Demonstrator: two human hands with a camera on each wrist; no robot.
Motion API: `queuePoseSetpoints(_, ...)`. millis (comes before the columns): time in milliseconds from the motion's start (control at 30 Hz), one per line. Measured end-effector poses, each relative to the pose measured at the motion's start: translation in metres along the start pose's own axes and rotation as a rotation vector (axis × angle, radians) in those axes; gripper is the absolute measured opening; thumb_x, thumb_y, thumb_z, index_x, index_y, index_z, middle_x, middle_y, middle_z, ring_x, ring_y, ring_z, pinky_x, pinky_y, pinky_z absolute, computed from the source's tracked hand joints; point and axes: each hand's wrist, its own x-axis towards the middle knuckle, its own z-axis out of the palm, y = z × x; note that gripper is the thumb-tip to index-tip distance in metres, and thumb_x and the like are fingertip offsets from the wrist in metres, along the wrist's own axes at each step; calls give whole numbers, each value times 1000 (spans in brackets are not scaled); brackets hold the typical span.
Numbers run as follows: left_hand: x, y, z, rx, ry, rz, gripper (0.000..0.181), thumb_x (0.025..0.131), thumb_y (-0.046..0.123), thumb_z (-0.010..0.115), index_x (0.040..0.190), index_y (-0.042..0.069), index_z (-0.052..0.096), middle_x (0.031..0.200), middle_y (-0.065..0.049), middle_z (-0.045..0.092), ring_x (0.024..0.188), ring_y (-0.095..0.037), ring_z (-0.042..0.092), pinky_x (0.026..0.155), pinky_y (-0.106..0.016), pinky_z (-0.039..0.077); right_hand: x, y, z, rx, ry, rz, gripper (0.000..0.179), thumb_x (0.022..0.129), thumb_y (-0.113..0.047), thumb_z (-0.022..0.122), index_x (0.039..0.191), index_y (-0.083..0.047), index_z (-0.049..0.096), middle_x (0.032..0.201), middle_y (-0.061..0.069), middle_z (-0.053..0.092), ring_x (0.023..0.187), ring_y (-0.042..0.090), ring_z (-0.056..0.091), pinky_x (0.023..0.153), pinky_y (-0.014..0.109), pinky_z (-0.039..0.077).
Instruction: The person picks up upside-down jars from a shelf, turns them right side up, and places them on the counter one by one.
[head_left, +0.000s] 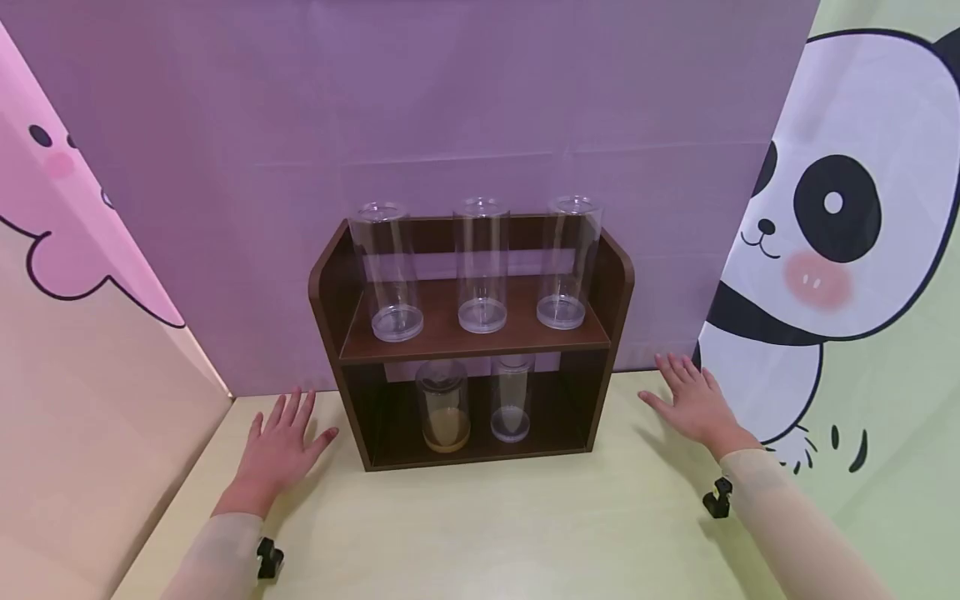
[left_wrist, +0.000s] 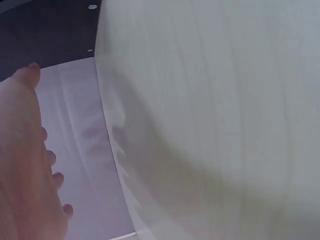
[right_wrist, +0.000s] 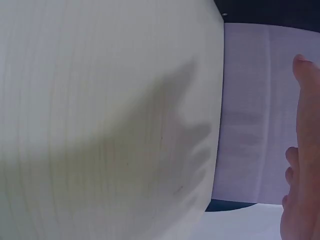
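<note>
A dark brown two-tier wooden rack (head_left: 480,346) stands at the back of the table. Three tall clear cylindrical containers (head_left: 482,267) are lined up along its upper shelf. On the lower shelf are a wider clear jar (head_left: 445,407) with a tan bottom and a narrower clear cylinder (head_left: 512,400). My left hand (head_left: 276,450) is to the left of the rack, fingers spread and holding nothing. Over on the right, my right hand (head_left: 692,402) is likewise spread and holds nothing. In both wrist views the hands appear above the table, their shadows falling on it.
The pale wooden table (head_left: 480,533) meets a purple cloth backdrop (head_left: 480,100) behind the rack. A side panel with a panda drawing (head_left: 832,292) borders the right, and one with a pink cartoon (head_left: 67,225) borders the left.
</note>
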Motion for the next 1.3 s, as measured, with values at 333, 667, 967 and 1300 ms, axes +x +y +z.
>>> queuePoseSetpoints(333, 6, 7, -1, -311, 98, 14, 85, 112, 47, 60, 170, -6, 28, 173, -36, 28, 158, -60, 25, 124, -80, 24, 2, 4, 12, 234, 91, 4, 85, 111, -50, 62, 170, 4, 32, 173, 33, 33, 158, 59, 29, 126, 75, 26)
queuePoseSetpoints(667, -5, 19, -1, -833, 139, -90, 73, 114, 24, 65, 170, -4, 29, 173, -30, 33, 158, -54, 33, 130, -49, 36, -1, -7, 15, 585, 115, 93, 75, 114, -33, 63, 170, 5, 30, 171, 34, 35, 154, 56, 39, 126, 69, 33)
queuePoseSetpoints(967, -16, 28, 3, -1044, 161, -105, 63, 116, 19, 61, 169, -1, 34, 168, -18, 44, 150, -20, 47, 101, -6, 46, -4, -21, 16, 761, 196, 96, 63, 114, -20, 63, 165, 9, 38, 161, 36, 48, 145, 54, 51, 116, 39, 50)
queuePoseSetpoints(1300, -17, 30, 4, -1068, 201, -72, 57, 114, 15, 64, 164, -3, 42, 142, 21, 58, 129, 8, 55, 99, -10, 52, -4, -34, 16, 793, 227, 73, 57, 114, -18, 63, 162, 6, 44, 155, 34, 55, 139, 50, 58, 96, 7, 43)
